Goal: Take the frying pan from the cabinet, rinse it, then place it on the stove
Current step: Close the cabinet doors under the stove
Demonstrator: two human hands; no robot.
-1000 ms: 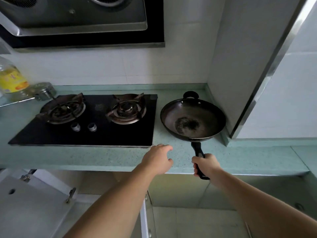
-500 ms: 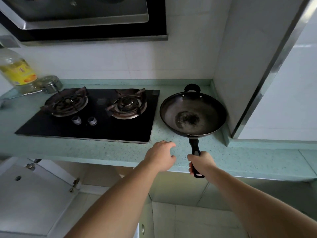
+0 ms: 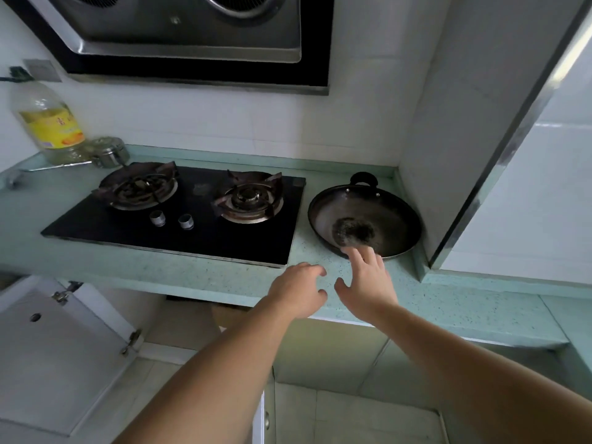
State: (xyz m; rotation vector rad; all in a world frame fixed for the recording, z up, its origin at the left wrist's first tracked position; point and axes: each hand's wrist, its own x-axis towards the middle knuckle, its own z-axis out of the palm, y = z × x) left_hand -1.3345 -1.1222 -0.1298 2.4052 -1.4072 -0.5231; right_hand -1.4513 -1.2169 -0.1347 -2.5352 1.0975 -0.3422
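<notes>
A dark frying pan (image 3: 387,213) with a small loop handle at the back sits on the pale green counter (image 3: 160,267), just right of the black two-burner gas stove (image 3: 224,240). My right hand (image 3: 368,283) hovers at the pan's near rim with fingers spread and straight, and it hides the pan's long handle. Just to its left, my left hand (image 3: 298,291) is over the counter's front edge, its fingers loosely curled and holding nothing. Both burners are bare.
A large oil bottle (image 3: 48,123) and a small metal tin (image 3: 109,152) stand at the back left of the counter. A range hood (image 3: 192,33) hangs above the stove. A white wall column (image 3: 448,123) closes in on the pan's right. A cabinet door (image 3: 48,347) hangs open at lower left.
My right hand has let go of the pan's handle and opened, with its fingers now at the pan's near rim. The pan rests on the counter. The left hand has barely moved.
</notes>
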